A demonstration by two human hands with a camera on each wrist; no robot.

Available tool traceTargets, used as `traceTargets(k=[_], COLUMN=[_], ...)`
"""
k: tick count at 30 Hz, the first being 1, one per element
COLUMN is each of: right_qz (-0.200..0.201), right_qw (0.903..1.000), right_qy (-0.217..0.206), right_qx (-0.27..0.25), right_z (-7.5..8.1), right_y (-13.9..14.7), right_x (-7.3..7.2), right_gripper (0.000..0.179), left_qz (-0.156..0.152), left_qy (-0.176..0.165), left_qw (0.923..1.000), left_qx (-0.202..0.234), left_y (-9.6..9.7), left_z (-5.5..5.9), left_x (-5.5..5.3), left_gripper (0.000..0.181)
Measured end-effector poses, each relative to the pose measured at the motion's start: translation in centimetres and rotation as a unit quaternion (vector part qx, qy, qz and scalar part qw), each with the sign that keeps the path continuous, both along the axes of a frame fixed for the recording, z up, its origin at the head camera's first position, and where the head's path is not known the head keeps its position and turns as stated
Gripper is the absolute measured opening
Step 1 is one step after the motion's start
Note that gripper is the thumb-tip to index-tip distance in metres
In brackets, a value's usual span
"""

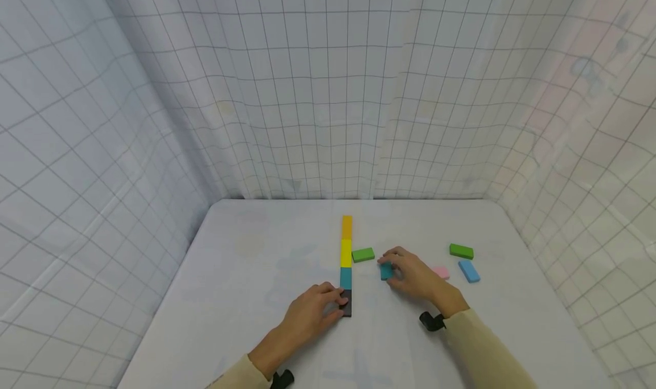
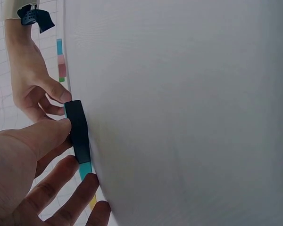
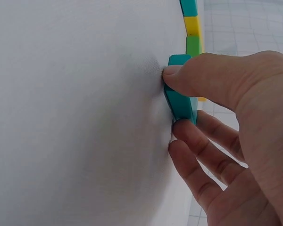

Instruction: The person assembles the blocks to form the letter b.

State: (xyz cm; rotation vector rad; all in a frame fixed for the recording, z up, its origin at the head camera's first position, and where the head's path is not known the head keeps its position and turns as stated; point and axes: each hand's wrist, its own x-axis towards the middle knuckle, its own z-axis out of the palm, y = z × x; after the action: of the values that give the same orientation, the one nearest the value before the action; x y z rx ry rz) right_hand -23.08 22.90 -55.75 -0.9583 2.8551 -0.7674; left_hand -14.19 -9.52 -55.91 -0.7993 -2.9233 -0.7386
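A straight row of flat blocks runs away from me: a black block (image 1: 348, 308) nearest, then a teal block (image 1: 345, 278), a yellow block (image 1: 346, 253) and an orange block (image 1: 347, 228). At the row's near end my left hand (image 1: 312, 314) grips the black block between thumb and fingers. To the right of the row, my right hand (image 1: 417, 278) pinches a second teal block (image 3: 180, 104), its thumb on one side and fingers at the far end. A green block (image 1: 363, 255) touches or nearly touches the yellow block's right side.
Beyond my right hand lie another green block (image 1: 462, 251), a light blue block (image 1: 469, 271) and a pink block (image 1: 441, 273), partly hidden by the hand. White gridded curtains (image 1: 328, 93) enclose the white table (image 1: 246, 298) at the back and sides.
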Motion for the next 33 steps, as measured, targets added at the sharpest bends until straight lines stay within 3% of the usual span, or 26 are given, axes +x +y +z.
traceTargets(k=[10,21,22,23,28,29,33], right_qz=[-0.017,-0.006,0.006,0.008,0.012,-0.001,-0.005], right_qw=[0.9993,0.9995,0.9994,0.9993,0.9992,0.9994,0.9996], right_qy=[-0.029,-0.018,-0.012,-0.012,-0.010,-0.018,-0.015], right_qx=[-0.016,-0.023,-0.032,-0.035,-0.038,-0.029,-0.021], right_z=[0.0,-0.4,-1.5,-1.5,-1.4,-0.3,-0.1], right_y=[-0.3,-0.4,0.0,0.0,0.0,-0.5,-0.7], right_x=[-0.5,-1.0,-1.6,-1.7,-1.5,-0.8,-0.7], right_gripper=[0.040,0.033,0.033,0.033,0.033,0.034,0.035], left_qz=[0.000,0.001,0.001,0.001,0.002,0.002,-0.001], left_qy=[-0.002,-0.013,-0.013,-0.012,-0.010,-0.009,-0.001], left_qw=[1.0000,0.9999,0.9999,0.9999,0.9999,0.9999,1.0000], left_qx=[-0.004,-0.003,-0.004,-0.004,-0.010,-0.010,-0.010], left_y=[0.0,-0.1,0.0,0.0,-0.1,-0.1,-0.1], left_z=[-0.1,0.1,0.2,0.2,0.0,-0.1,-0.1], left_x=[-0.2,-0.1,-0.1,-0.1,0.0,0.0,-0.1], left_gripper=[0.020,0.021,0.021,0.022,0.023,0.023,0.023])
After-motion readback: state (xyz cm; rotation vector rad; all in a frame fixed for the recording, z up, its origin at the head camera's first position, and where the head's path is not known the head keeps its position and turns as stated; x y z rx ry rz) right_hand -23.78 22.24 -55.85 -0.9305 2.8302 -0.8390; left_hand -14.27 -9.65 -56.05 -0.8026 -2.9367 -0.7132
